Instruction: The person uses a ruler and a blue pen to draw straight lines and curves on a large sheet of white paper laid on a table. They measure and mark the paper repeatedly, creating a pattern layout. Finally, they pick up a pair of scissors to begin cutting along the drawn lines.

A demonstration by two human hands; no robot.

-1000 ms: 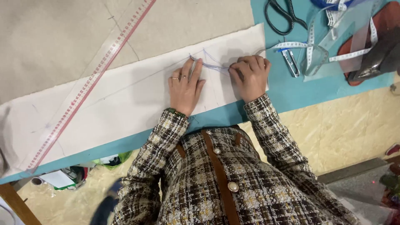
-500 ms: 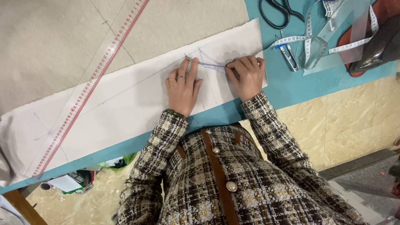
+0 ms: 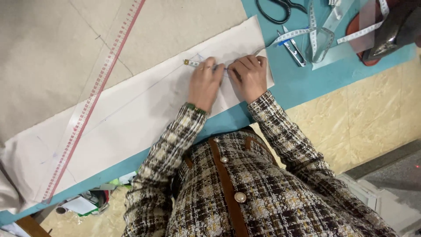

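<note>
Hands down on the pale fabric strip (image 3: 131, 114), side by side near its right end. Left hand (image 3: 205, 83) lay knuckles up, fingers curled round a thin pencil-like tool (image 3: 193, 63) whose metal-capped end poked out to the left. Right hand (image 3: 250, 77) rested just beside, fingers bent and pressed to the cloth, touching the same tool; hard to tell whether actually pinching it. Strip stretched slantwise across the teal table (image 3: 302, 83), partly over a beige sheet (image 3: 52, 52). Long clear ruler with red markings (image 3: 94, 98) ran diagonally over both, well apart from the hands. Off right: black scissors (image 3: 276, 8), small snips (image 3: 293, 50), looped measuring tape (image 3: 315, 35), dark iron (image 3: 394, 30). No containers visible on the table.
</note>
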